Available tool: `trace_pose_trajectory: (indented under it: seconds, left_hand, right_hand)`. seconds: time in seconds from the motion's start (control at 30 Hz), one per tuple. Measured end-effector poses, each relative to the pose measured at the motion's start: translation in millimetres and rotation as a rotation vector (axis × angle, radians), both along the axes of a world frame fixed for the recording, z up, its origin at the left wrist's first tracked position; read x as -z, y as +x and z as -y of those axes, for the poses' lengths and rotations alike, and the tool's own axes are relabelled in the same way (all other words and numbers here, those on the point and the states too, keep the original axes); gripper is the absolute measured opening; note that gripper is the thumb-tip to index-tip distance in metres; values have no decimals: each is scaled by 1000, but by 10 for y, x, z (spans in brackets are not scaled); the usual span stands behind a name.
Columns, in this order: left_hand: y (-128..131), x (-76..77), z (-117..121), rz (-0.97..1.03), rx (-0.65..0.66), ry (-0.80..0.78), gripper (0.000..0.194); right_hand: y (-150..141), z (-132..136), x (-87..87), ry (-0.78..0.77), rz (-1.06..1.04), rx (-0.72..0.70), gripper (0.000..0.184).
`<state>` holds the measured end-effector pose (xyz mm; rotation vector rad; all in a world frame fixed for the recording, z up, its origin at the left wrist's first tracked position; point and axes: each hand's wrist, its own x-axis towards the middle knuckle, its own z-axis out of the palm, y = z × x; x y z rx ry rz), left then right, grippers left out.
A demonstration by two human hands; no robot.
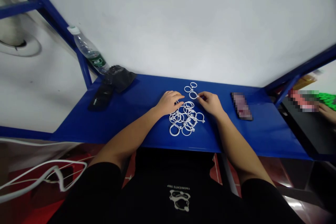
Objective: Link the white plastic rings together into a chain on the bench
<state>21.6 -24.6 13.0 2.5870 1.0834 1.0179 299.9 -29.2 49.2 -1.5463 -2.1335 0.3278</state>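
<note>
A loose pile of white curtain rings (181, 118), each with a small eyelet, lies on the blue table (147, 134) in front of me. My right hand (210, 103) pinches one white curtain ring (193, 95) between thumb and fingertips, just beyond the pile. Two more white rings (187, 89) rest on the table past the held one, close to the wall. At the pile's far left edge is my left hand (169, 102), thumb and fingers apart. Its fingertips come near the rings, and I cannot tell whether they touch any.
A clear bottle with a green label (96, 59) leans at the back left. Beside it are a black bag (122, 78) and a dark flat case (100, 97). A phone (241, 106) lies to the right. Another person's hand (327, 112) shows at the far right.
</note>
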Motion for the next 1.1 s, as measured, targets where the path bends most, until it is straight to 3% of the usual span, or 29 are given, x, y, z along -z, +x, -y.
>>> trace_pose_trajectory:
  seconds: [0.2, 0.3, 0.63, 0.9, 1.1]
  left_hand:
    - [21, -65, 56, 79, 11, 103, 42]
    - [37, -44, 72, 40, 38, 96, 40]
    - [66, -13, 85, -47, 141, 102, 43]
    - [52, 31, 63, -38, 124, 85, 49]
    - [-51, 20, -1, -73, 41, -23, 31]
  right_hand:
    - [-321, 207, 61, 85, -151, -165, 26]
    - [-422, 269, 93, 102, -197, -225, 25]
    - [-445, 277, 129, 145, -238, -249, 22]
    - [-416, 241, 120, 152, -226, -160, 25]
    - [-163, -27, 238, 96, -310, 116, 26]
